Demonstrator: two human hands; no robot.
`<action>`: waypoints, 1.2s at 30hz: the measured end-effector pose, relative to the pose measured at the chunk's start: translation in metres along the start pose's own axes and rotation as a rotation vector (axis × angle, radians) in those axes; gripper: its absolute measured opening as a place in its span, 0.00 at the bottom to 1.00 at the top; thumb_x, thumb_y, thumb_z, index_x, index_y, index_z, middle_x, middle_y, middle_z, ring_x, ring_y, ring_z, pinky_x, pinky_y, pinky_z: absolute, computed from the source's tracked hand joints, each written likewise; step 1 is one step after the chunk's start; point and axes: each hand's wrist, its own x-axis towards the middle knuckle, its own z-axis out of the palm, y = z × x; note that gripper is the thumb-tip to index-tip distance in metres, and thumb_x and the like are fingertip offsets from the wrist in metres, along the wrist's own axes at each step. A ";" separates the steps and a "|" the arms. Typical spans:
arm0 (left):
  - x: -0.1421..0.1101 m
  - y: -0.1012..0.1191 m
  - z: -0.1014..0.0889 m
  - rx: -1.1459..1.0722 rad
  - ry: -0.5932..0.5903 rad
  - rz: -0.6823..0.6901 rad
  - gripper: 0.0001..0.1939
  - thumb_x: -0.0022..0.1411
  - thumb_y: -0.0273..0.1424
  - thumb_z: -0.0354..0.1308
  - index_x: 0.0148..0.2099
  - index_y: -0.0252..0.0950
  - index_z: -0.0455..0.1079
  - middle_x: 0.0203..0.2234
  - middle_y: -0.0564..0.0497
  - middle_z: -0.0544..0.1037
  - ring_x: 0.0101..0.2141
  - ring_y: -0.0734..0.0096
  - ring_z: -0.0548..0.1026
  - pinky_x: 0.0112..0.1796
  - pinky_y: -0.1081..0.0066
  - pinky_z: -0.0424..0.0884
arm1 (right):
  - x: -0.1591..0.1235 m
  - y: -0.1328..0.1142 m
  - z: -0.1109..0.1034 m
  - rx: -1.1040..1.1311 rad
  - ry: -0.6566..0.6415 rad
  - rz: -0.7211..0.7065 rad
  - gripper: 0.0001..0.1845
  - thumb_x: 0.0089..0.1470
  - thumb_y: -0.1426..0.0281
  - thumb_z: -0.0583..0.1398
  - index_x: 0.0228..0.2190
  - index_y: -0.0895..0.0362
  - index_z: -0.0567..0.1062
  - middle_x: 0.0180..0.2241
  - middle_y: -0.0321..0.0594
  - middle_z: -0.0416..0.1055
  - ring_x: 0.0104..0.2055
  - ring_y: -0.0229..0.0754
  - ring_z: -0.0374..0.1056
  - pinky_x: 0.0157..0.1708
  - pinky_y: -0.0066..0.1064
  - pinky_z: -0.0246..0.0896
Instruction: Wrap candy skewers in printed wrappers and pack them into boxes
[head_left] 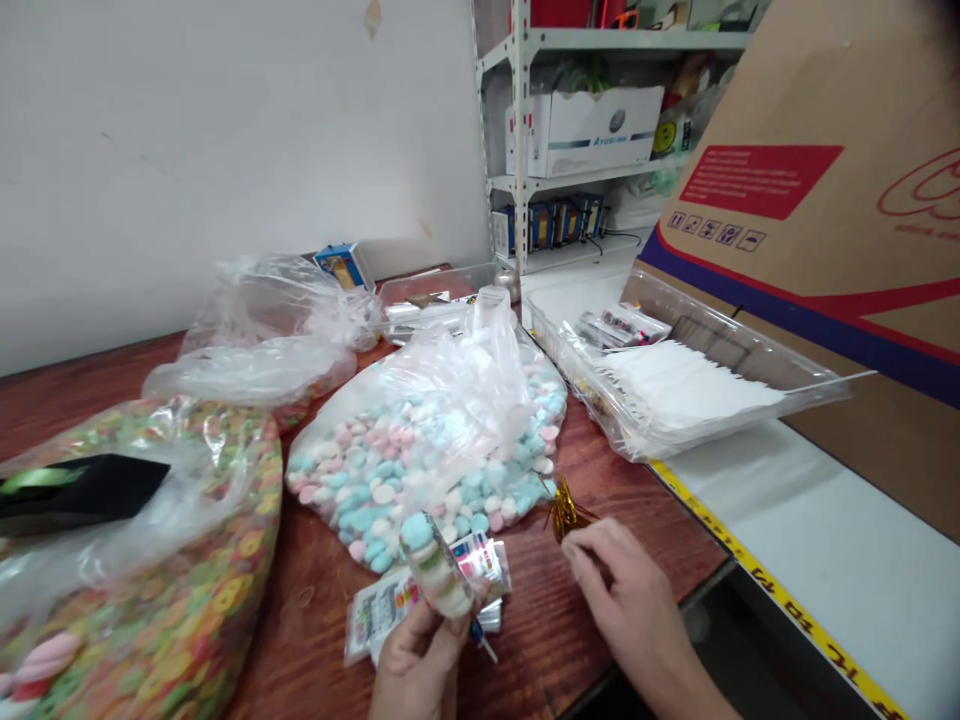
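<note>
On the wooden table [547, 610], a large bag of multicoloured candies [150, 570] lies left of the hands, and a bag of pastel blue and pink candies [420, 460] sits just ahead of them, both still well filled. The left hand [416, 670] closes around a clear-wrapped candy stack [439, 565] above printed labels [382, 610]; the right hand [615, 600] pinches narrowly on a gold twist tie [566, 510].
</note>
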 end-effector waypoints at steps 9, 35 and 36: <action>0.002 -0.007 0.002 -0.017 0.028 0.000 0.17 0.31 0.38 0.76 0.27 0.36 0.80 0.27 0.45 0.83 0.36 0.56 0.79 0.41 0.66 0.73 | 0.083 0.013 0.014 -0.368 -0.039 0.026 0.10 0.58 0.72 0.55 0.28 0.56 0.76 0.33 0.45 0.73 0.39 0.48 0.67 0.38 0.37 0.52; -0.002 -0.002 0.010 -0.243 -0.240 -0.165 0.04 0.53 0.27 0.65 0.34 0.32 0.77 0.29 0.48 0.78 0.33 0.72 0.72 0.40 0.73 0.66 | -0.012 -0.018 -0.006 0.388 -0.261 -0.525 0.22 0.53 0.80 0.59 0.47 0.48 0.71 0.38 0.39 0.76 0.39 0.43 0.72 0.40 0.32 0.68; -0.002 -0.003 0.008 -0.190 -0.233 -0.115 0.05 0.54 0.28 0.65 0.34 0.32 0.77 0.29 0.49 0.78 0.33 0.72 0.71 0.39 0.73 0.66 | -0.014 -0.018 -0.004 0.409 -0.269 -0.423 0.18 0.55 0.77 0.60 0.46 0.48 0.71 0.38 0.39 0.76 0.39 0.43 0.72 0.40 0.30 0.68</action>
